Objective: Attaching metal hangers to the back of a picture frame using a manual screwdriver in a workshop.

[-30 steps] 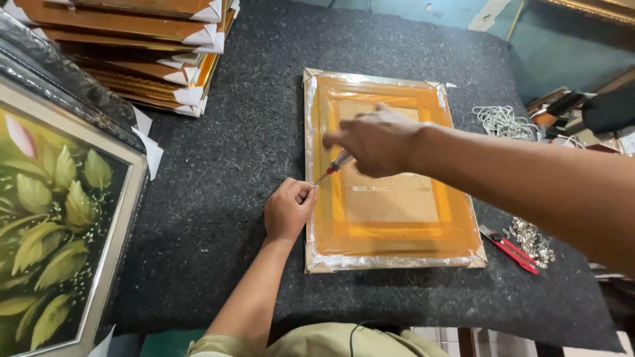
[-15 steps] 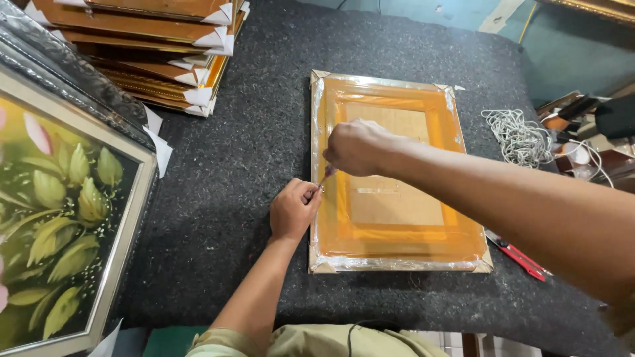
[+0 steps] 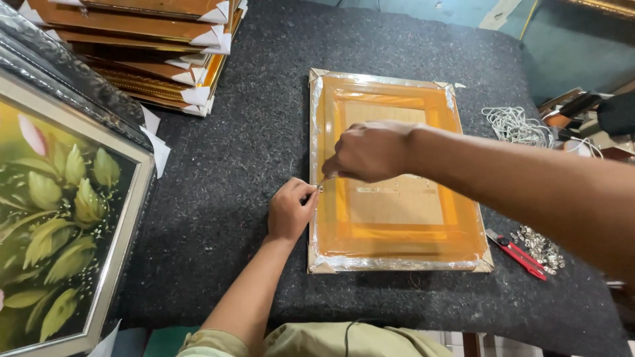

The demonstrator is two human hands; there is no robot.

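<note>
Now the right hand (image 3: 372, 151) pinches a thin tool (image 3: 322, 183) in a closed grip at the wrapped picture frame's (image 3: 397, 225) left edge, where the left hand (image 3: 291, 210), fingers curled, touches it.

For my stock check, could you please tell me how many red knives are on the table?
1. The red knife lies right of the wrapped frame, beside a pile of hooks; others may be hidden under the right arm.

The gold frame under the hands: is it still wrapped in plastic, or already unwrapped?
Wrapped. The gold frame lies flat on the dark table under shiny clear film, with cardboard protectors on its corners.
</note>
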